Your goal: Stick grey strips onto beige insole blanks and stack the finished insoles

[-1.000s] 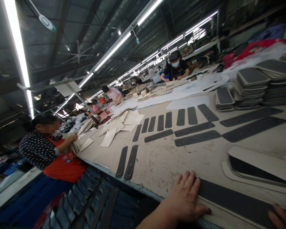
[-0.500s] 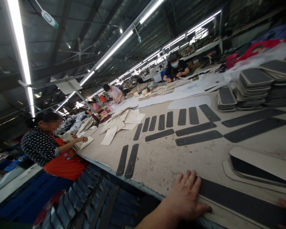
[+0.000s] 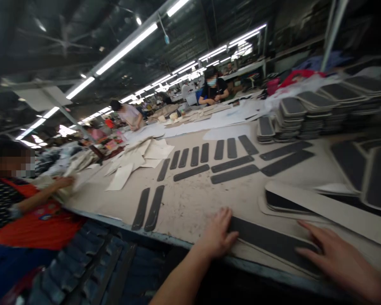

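Note:
A long dark grey panel [image 3: 269, 242] with a pale border lies on a pale sheet near the front edge of the table [image 3: 190, 207]. My left hand [image 3: 218, 234] rests at the panel's left end, fingers stretched out and thumb apart. At the right end is my right hand [image 3: 339, 254], thumb and forefinger spread around the panel's corner; whether it touches is hard to tell. Just behind lies a stack of similar long panels [image 3: 285, 202], with a bare pale strip [image 3: 330, 212] across its top. Neither hand grips anything.
Several narrow dark strips [image 3: 235, 174] lie in rows across the table. Piled panels [image 3: 294, 108] stand at the back right, loose pale sheets [image 3: 120, 174] at the left. A co-worker in an orange apron [image 3: 34, 224] handles sheets there. Dark blue bundled pieces [image 3: 82, 258] sit below the edge.
The view has swung to the right, so more panels at the right show. My right hand has come fully into view at the panel's right end. My left hand stays at the left end.

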Motion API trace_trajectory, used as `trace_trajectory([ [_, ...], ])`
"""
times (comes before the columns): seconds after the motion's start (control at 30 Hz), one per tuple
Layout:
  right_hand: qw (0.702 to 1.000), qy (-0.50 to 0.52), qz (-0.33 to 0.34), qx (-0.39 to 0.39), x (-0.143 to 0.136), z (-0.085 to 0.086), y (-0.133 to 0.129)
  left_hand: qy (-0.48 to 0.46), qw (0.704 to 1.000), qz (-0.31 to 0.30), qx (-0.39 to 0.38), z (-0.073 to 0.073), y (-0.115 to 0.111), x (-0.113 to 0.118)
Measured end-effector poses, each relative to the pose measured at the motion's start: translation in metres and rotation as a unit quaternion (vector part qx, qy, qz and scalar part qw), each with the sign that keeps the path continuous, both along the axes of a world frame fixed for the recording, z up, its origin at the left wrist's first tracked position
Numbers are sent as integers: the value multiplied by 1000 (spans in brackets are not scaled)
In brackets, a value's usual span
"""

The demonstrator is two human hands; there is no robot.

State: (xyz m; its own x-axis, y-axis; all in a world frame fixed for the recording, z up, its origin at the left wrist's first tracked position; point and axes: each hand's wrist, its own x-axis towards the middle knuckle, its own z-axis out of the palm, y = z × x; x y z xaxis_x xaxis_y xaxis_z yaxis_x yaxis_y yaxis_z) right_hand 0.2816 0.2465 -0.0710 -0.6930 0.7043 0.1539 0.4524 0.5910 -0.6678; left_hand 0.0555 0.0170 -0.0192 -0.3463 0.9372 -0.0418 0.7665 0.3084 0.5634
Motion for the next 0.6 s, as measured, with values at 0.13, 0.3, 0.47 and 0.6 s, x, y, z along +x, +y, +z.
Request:
trace_trajectory([
  [0.13,996,-6,34,-84,-3,46,-16,-172,961,155,153,-18,9,-19],
  [0.3,984,27,-17,-178,-5,58,-17,-472,816,279,182,-7,11,-28],
  [0.47,972,62,-30,-224,-7,48,-13,-635,703,290,136,18,7,-24],
  [0.6,965,92,-39,-244,-10,42,-10,-614,728,279,125,16,8,-21],
])
